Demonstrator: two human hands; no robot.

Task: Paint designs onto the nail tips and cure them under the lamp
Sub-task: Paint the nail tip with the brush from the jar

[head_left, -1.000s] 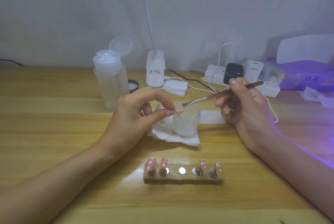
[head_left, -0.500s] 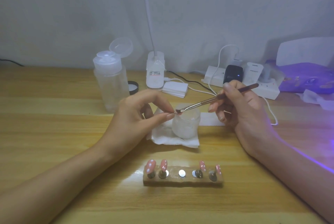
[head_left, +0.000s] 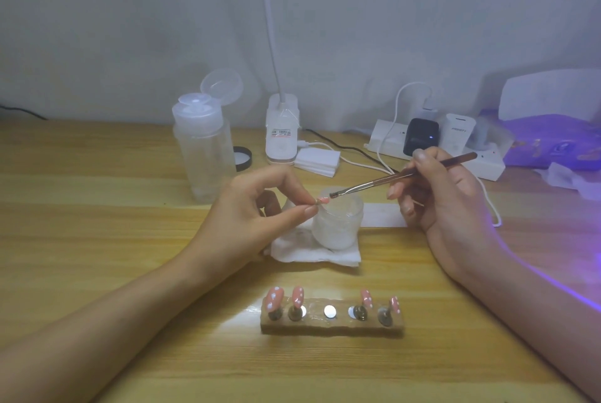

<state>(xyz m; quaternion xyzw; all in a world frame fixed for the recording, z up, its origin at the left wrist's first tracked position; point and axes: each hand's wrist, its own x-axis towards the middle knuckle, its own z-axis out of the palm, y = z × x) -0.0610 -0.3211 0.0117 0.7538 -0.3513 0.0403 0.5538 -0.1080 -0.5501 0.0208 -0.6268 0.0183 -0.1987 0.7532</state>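
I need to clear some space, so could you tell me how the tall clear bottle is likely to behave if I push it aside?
The bottle is tall and narrow, so it would probably tip if pushed near its top. It looks mostly empty, so likely light. Its flip lid stands open, so it might spill.

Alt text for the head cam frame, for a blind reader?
A person's left hand pinches a pink nail tip near a frosted jar while the right hand holds a thin brush, bristles beside the tip. In front, a wooden holder carries four more pink tips; a lamp glows violet far right.
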